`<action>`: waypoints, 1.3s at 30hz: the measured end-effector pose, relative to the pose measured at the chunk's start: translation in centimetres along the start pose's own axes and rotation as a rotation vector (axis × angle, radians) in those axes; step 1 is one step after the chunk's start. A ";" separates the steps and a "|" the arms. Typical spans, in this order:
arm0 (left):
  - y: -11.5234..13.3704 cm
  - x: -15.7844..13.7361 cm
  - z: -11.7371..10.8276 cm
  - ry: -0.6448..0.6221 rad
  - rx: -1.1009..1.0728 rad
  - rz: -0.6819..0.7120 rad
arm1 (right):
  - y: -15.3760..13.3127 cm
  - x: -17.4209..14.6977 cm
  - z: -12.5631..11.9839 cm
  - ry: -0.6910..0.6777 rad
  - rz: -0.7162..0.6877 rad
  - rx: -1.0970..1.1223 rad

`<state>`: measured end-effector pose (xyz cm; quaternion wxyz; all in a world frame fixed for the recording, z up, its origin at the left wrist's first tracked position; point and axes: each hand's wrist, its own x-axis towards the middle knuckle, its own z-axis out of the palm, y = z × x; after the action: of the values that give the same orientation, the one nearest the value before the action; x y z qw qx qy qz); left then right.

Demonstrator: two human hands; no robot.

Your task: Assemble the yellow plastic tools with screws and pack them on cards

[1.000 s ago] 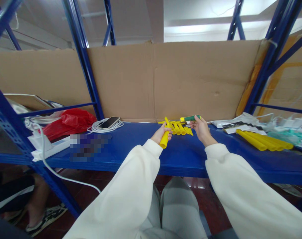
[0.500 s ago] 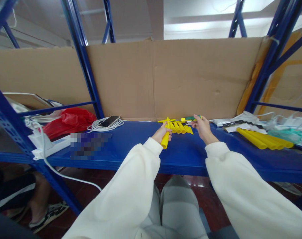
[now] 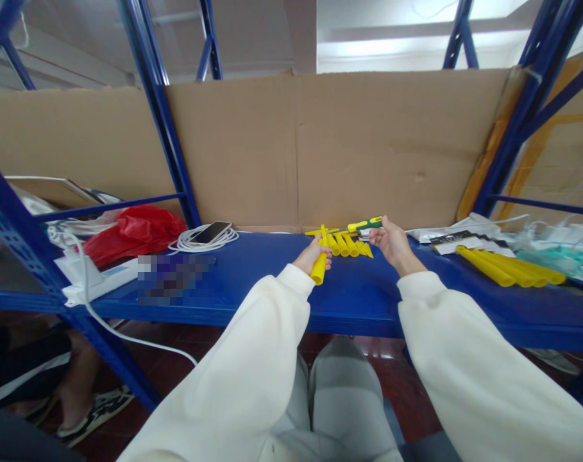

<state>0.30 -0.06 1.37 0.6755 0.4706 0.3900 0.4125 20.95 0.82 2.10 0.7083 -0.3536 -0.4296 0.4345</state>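
Observation:
My left hand is wrapped round a yellow tapered plastic tube, its wide end towards me. A narrow yellow crosspiece shows at the tube's far end. A screwdriver with a green and yellow handle points left, its shaft reaching that far end; whether the tip touches a screw is too small to see. My right hand has its fingertips at the handle's rear end, the other fingers loosely bent. Behind my left hand, several similar yellow tubes lie side by side on the blue shelf.
More yellow tubes lie at the right, near packaging and a teal plastic bag. At the left are a phone on a coiled white cable, a red bag and a white power strip. Cardboard stands behind.
The screwdriver's handle has tilted up slightly, and my right hand has shifted back to the handle's end, showing more of it. My left hand keeps the tube in nearly the same place.

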 end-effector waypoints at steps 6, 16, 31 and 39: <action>-0.1 0.2 0.0 -0.016 0.028 0.002 | 0.0 -0.4 0.6 0.140 -0.047 -0.041; -0.2 0.2 -0.1 -0.023 0.016 0.013 | 0.0 -0.2 0.0 0.091 -0.004 0.008; -0.1 0.1 -0.1 -0.024 0.031 0.005 | 0.4 0.0 0.1 0.169 -0.061 -0.082; -0.2 0.1 0.0 -0.009 0.017 0.009 | -0.3 -0.4 -0.1 0.120 0.028 -0.044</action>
<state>0.34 0.01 1.16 0.6715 0.4799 0.3882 0.4101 21.00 0.35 2.18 0.7188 -0.4003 -0.3907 0.4129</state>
